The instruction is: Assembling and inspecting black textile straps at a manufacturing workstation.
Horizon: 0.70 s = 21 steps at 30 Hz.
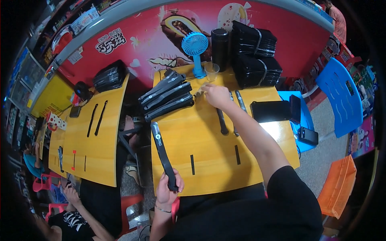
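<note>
My left hand (168, 189) is closed round the lower end of a long flat black strip (161, 150) with a white print on its upper part; it stands up over the table's near left edge. My right hand (217, 96) reaches to the far middle of the table, fingertips pinched together at a small tan bit (199, 91) that I cannot make out. Left of that hand lies a fanned pile of similar black strips (167, 96). A black strip (222, 121) lies partly hidden beneath my right forearm, with another printed strip (240, 100) beside it.
At the table's back stand a blue fan (196, 50), a clear plastic cup (212, 71), a black bottle (219, 48) and banded black bundles (257, 70). A black case (270, 111) lies at right. Two dark marks cross the near yellow tabletop (213, 176). Another person sits at the left table (96, 156).
</note>
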Each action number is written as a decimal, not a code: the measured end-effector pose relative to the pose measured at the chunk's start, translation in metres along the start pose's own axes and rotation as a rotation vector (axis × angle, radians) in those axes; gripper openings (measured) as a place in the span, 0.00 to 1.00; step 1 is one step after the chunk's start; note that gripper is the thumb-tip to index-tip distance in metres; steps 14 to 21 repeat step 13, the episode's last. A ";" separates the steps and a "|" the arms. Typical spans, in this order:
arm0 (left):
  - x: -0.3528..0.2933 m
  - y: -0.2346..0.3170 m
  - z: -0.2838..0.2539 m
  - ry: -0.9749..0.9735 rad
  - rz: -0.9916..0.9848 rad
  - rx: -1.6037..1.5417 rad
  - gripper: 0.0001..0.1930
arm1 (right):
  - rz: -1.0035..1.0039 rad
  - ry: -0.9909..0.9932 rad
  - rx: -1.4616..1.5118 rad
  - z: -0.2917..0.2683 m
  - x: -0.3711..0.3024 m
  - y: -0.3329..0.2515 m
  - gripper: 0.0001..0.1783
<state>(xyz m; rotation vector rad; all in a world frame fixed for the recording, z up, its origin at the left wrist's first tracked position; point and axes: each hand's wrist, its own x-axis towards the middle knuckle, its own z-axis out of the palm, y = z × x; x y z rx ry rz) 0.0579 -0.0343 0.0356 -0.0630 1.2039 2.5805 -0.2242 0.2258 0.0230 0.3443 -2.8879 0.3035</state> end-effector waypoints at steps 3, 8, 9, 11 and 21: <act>0.005 -0.001 0.001 -0.006 -0.002 -0.013 0.17 | -0.057 0.257 0.053 -0.021 -0.022 0.009 0.09; 0.018 -0.004 0.012 -0.065 -0.015 -0.021 0.17 | -0.052 -0.201 -0.017 -0.048 -0.088 0.004 0.17; 0.020 -0.003 0.017 -0.071 -0.021 -0.021 0.17 | -0.044 -0.200 -0.019 -0.045 -0.096 0.006 0.17; 0.023 -0.002 0.028 -0.024 -0.065 -0.017 0.17 | -0.072 -0.093 0.015 -0.039 -0.107 0.012 0.20; 0.027 -0.005 0.036 -0.050 -0.052 -0.033 0.18 | -0.054 -0.106 -0.001 -0.040 -0.113 0.016 0.21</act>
